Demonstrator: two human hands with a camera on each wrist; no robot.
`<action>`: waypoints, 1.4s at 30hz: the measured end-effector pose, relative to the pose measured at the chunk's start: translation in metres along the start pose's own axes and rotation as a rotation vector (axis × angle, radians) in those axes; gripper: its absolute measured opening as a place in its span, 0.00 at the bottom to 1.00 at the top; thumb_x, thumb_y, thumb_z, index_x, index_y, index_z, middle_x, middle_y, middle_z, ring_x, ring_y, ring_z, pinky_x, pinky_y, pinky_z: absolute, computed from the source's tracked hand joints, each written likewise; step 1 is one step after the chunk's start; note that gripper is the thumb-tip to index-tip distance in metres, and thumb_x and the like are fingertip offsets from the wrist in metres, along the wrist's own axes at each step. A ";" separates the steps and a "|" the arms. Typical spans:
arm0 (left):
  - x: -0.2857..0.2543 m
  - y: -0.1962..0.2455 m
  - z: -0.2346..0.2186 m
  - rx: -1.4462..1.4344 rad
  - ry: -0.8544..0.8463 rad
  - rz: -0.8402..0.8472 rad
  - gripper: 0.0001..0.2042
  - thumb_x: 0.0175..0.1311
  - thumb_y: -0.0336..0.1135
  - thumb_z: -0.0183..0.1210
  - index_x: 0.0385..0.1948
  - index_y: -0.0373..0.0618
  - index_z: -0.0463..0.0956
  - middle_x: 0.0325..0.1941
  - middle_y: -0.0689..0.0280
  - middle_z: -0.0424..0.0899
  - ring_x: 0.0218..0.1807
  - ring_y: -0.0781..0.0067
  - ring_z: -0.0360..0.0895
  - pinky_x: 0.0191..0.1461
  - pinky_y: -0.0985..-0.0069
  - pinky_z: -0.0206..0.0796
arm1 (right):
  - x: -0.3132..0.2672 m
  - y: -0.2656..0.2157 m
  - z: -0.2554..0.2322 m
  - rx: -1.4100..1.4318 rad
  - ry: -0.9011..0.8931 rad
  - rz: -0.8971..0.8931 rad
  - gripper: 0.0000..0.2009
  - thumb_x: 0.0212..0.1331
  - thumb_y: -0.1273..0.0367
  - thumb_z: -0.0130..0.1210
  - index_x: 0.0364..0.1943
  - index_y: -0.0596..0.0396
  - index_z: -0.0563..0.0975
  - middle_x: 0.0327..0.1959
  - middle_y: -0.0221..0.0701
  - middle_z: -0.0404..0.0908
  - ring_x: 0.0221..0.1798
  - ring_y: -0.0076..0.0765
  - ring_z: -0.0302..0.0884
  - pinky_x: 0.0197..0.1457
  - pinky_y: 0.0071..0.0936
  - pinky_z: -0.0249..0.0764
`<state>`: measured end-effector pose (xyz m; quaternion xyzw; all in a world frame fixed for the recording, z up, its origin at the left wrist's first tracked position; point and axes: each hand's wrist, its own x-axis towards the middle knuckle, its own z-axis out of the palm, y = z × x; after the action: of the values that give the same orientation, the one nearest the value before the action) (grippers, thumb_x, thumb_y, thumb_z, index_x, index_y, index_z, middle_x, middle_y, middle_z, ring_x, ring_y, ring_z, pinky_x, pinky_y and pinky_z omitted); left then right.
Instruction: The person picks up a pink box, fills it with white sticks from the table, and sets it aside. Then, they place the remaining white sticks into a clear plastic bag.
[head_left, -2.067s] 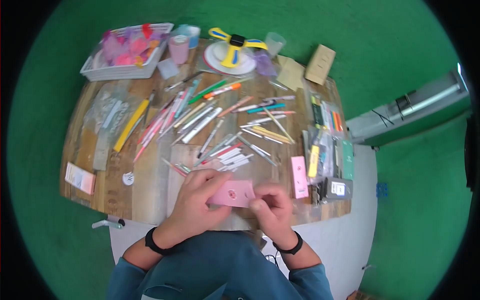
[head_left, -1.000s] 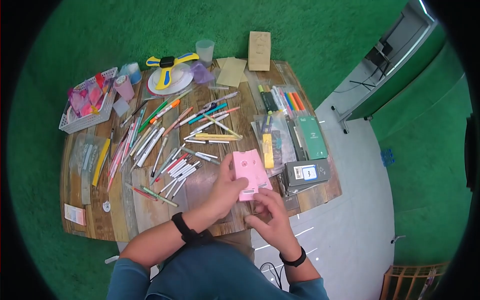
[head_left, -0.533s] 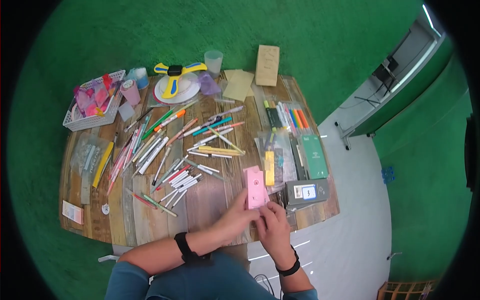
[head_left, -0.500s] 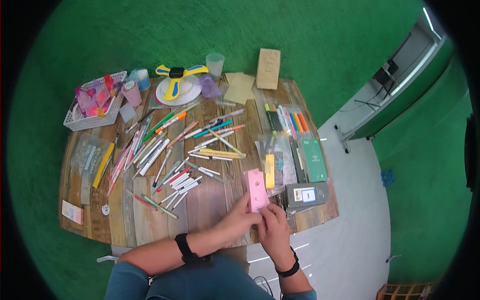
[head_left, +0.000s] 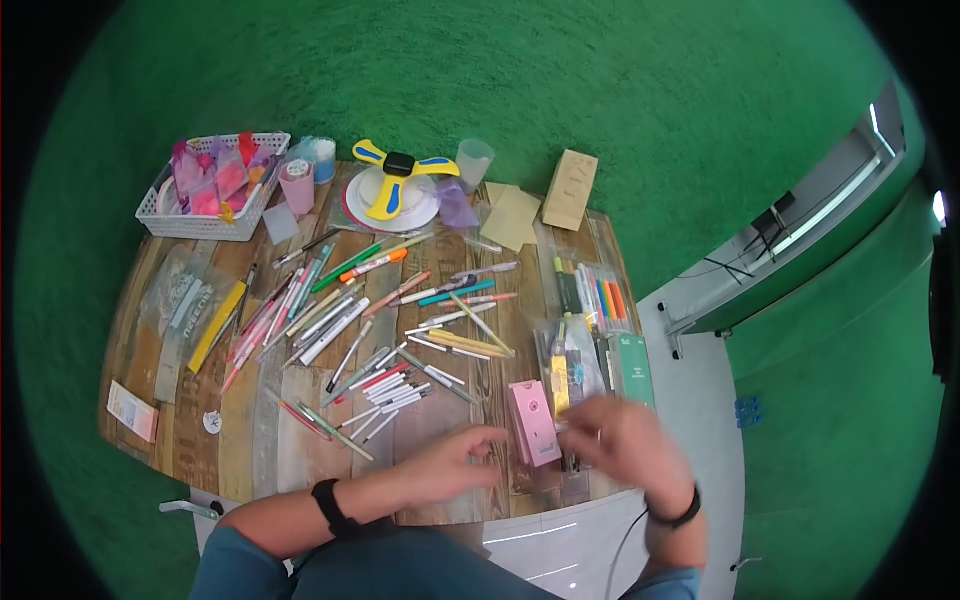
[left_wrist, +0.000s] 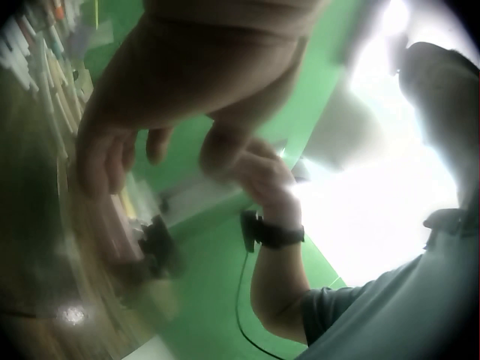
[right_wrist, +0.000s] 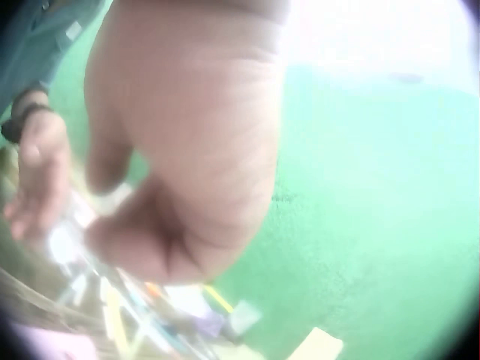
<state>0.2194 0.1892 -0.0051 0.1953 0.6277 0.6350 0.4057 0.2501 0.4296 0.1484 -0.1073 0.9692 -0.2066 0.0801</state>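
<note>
A pink box [head_left: 536, 425] with a small printed motif lies on the wooden table [head_left: 437, 503] near its front edge. Left of it hovers my left hand [head_left: 458, 466], fingers relaxed and slightly bent, holding nothing. On the box's other side, my right hand [head_left: 635, 450] is blurred, its fingers loosely bent with nothing visible in their grip. It overlaps the clear packets and a yellow strip [head_left: 560, 388]. In the left wrist view the box [left_wrist: 120, 232] appears below the left fingertips.
Scattered pens and markers [head_left: 335, 330] cover the middle. A green box [head_left: 632, 368] and coloured markers [head_left: 605, 300] lie right. At the back are a white basket [head_left: 215, 228], plates topped by a yellow-blue spinner [head_left: 399, 165], a cup [head_left: 474, 163] and a brown box [head_left: 570, 190].
Both hands held the pink box earlier; now it lies on the table, released. My left hand has drawn back leftward, and the right has moved right. The head view has shifted.
</note>
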 end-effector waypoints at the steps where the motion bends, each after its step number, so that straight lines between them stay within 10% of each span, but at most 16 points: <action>1: -0.009 0.006 -0.005 -0.072 -0.066 -0.018 0.30 0.66 0.38 0.65 0.69 0.40 0.69 0.62 0.56 0.74 0.63 0.70 0.73 0.60 0.71 0.71 | 0.031 0.009 -0.012 -0.075 -0.003 -0.003 0.10 0.62 0.65 0.62 0.43 0.56 0.84 0.39 0.44 0.84 0.41 0.57 0.84 0.45 0.46 0.79; 7: -0.057 0.023 -0.044 0.247 -0.113 0.299 0.27 0.69 0.40 0.62 0.67 0.41 0.71 0.59 0.56 0.76 0.57 0.62 0.78 0.59 0.69 0.72 | 0.231 0.079 -0.017 -0.324 0.028 0.144 0.10 0.55 0.67 0.58 0.35 0.56 0.85 0.38 0.49 0.87 0.44 0.56 0.85 0.49 0.48 0.79; 16: -0.098 0.032 -0.092 0.267 0.015 0.233 0.26 0.70 0.41 0.61 0.67 0.42 0.71 0.61 0.56 0.77 0.40 0.62 0.83 0.48 0.68 0.76 | 0.387 0.146 0.067 -0.236 0.215 0.153 0.24 0.54 0.59 0.62 0.52 0.62 0.83 0.52 0.53 0.85 0.57 0.60 0.82 0.63 0.44 0.77; 18: -0.101 0.049 -0.097 0.238 0.021 0.151 0.24 0.70 0.41 0.63 0.65 0.43 0.73 0.62 0.57 0.79 0.58 0.60 0.80 0.56 0.70 0.75 | 0.395 0.143 0.073 -0.229 0.207 0.230 0.26 0.52 0.58 0.63 0.52 0.63 0.82 0.52 0.56 0.85 0.57 0.61 0.82 0.63 0.44 0.77; 27: -0.095 0.041 -0.095 0.237 -0.010 0.159 0.24 0.71 0.40 0.64 0.65 0.44 0.73 0.61 0.57 0.79 0.58 0.58 0.80 0.54 0.69 0.76 | 0.404 0.166 0.081 -0.090 0.098 0.354 0.21 0.49 0.60 0.63 0.40 0.67 0.84 0.32 0.49 0.87 0.36 0.50 0.87 0.45 0.40 0.82; 35: -0.099 0.029 -0.089 0.207 0.021 0.178 0.25 0.69 0.38 0.65 0.65 0.42 0.73 0.59 0.58 0.79 0.58 0.62 0.80 0.60 0.68 0.74 | 0.359 0.143 0.022 0.260 0.165 0.461 0.11 0.53 0.66 0.64 0.26 0.61 0.79 0.17 0.31 0.76 0.17 0.26 0.70 0.18 0.27 0.64; 42: -0.101 0.024 -0.073 0.070 0.272 0.315 0.25 0.66 0.35 0.68 0.64 0.44 0.75 0.62 0.60 0.79 0.61 0.67 0.79 0.62 0.68 0.72 | 0.256 0.038 -0.028 0.581 -0.050 0.252 0.08 0.57 0.69 0.66 0.35 0.55 0.79 0.29 0.28 0.84 0.28 0.22 0.80 0.31 0.22 0.75</action>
<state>0.2173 0.0687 0.0338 0.2174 0.6601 0.6889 0.2058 -0.0090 0.4124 0.1295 0.0359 0.8730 -0.4608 0.1560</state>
